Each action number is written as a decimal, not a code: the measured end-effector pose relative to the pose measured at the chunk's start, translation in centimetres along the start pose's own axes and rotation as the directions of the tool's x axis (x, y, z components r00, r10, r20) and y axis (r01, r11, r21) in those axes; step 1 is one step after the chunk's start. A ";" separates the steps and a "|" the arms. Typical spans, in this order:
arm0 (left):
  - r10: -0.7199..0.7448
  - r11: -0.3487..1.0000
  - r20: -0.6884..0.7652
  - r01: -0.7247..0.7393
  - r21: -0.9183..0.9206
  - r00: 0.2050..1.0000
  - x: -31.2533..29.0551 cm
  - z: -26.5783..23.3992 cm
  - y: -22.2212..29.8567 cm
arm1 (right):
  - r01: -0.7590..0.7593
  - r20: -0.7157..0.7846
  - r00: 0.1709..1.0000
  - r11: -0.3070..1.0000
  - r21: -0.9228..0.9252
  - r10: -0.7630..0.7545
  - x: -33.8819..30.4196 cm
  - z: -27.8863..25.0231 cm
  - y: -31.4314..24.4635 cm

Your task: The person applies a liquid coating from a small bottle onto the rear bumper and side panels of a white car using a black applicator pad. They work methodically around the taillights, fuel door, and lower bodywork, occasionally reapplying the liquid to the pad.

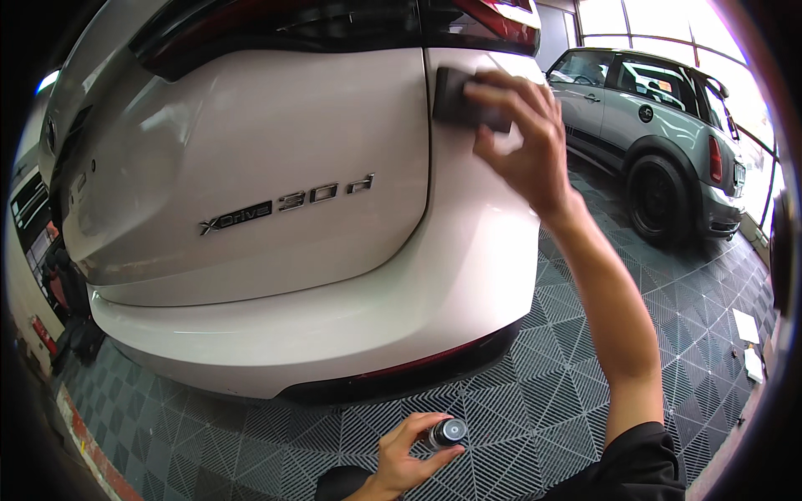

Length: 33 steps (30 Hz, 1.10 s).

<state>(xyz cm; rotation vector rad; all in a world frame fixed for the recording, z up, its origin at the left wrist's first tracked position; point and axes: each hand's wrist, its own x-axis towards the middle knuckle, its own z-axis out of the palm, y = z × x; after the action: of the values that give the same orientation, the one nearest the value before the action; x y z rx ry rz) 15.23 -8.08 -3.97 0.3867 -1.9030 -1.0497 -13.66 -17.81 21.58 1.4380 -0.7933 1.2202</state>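
My right hand [526, 125] is raised to the rear corner of a white car [484, 209]. Its fingers hold a dark, block-shaped applicator pad [455, 98] flat against the paint, just right of the tailgate seam and below the tail light [493, 23]. Some motion blur softens the pad and fingertips. Low in front of me, my left hand [401, 459] grips a small bottle [451, 431] with a round dark cap between thumb and fingers. Most of the bottle's body is hidden by the cap and fingers.
Chrome lettering [288, 203] sits on the tailgate. The rear bumper [276, 334] curves out below, with a dark lower trim. A second, grey car [652, 117] stands at the right by large windows. Dark patterned tiles [551, 376] cover the floor; white papers [745, 326] lie at the far right.
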 end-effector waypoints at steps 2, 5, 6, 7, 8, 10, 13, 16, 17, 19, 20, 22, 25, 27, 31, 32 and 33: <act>-0.012 1.000 0.007 0.012 0.004 1.000 0.0 0.2 -0.5 | 0.017 0.095 0.995 0.999 0.031 -0.020 -3.6 -0.4 -1.7; 0.024 1.000 -0.004 -0.024 0.018 1.000 -0.2 -0.1 -0.2 | 0.087 0.231 0.966 0.986 0.143 -0.119 -8.4 0.0 -4.8; 0.040 0.999 -0.003 -0.040 0.019 0.999 -0.2 -0.1 -0.1 | 0.104 0.243 0.962 0.989 0.109 -0.128 -8.3 -0.2 -4.9; 0.021 1.000 0.001 -0.021 0.019 1.000 -0.2 0.0 -0.1 | 0.124 0.240 0.961 0.990 0.072 -0.138 -7.7 -0.4 -4.5; 0.001 1.000 0.003 -0.001 0.021 1.000 -0.3 0.1 0.0 | 0.143 0.238 0.960 0.989 0.036 -0.147 -6.8 -0.5 -3.6; -0.016 0.999 -0.020 0.017 0.034 1.000 -0.1 0.1 0.7 | 0.128 0.155 0.979 0.992 0.017 -0.129 -4.0 -0.5 -2.0; -0.026 0.999 -0.071 0.029 0.040 0.997 0.2 0.1 1.8 | 0.066 0.068 0.996 0.998 0.006 -0.066 0.6 -0.2 -0.6; 0.002 0.999 -0.073 0.002 0.052 0.997 0.4 0.4 1.6 | 0.039 0.085 0.996 0.999 -0.026 -0.037 3.3 0.1 1.6; 0.011 0.998 -0.078 -0.006 0.064 0.997 0.5 0.4 1.5 | 0.046 0.078 0.996 0.998 -0.035 -0.043 3.2 0.1 1.6; 0.004 0.999 -0.089 -0.001 0.042 0.996 0.2 0.3 1.2 | 0.029 0.063 0.998 0.999 -0.020 -0.027 2.7 0.3 1.6; 0.002 0.999 -0.095 0.001 0.032 0.995 0.1 0.2 1.1 | 0.011 0.053 0.999 1.000 -0.001 -0.011 2.4 0.3 1.9; 0.008 1.000 -0.090 -0.006 0.029 0.996 0.2 0.2 1.3 | -0.003 0.018 1.000 1.000 -0.010 0.003 1.8 -0.1 3.5; 0.022 1.000 -0.092 -0.020 0.022 0.995 0.3 -0.2 2.0 | -0.081 -0.019 0.996 0.997 -0.002 0.081 0.4 -0.7 5.8; 0.007 0.999 -0.072 -0.004 0.033 0.997 0.2 -0.7 2.4 | -0.142 -0.025 0.989 0.990 0.012 0.143 -0.1 -0.4 6.2; 0.015 1.000 -0.021 -0.016 -0.025 1.000 -0.6 -0.9 0.5 | -0.140 -0.041 0.989 0.989 0.054 0.142 0.1 0.0 4.5; 0.023 1.000 -0.010 -0.023 -0.011 1.000 -0.4 -0.9 0.6 | -0.129 -0.041 0.990 0.990 0.059 0.132 0.2 0.1 3.6; 0.021 1.000 0.002 -0.021 0.007 1.000 -0.4 -1.0 0.5 | -0.126 -0.046 0.991 0.991 0.052 0.129 -0.1 0.3 2.6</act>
<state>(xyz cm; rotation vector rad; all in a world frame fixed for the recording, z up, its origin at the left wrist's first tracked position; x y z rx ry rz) 16.34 -8.02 -3.55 0.3687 -1.9093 -1.0300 -16.02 -18.71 22.26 1.4083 -0.8375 1.3756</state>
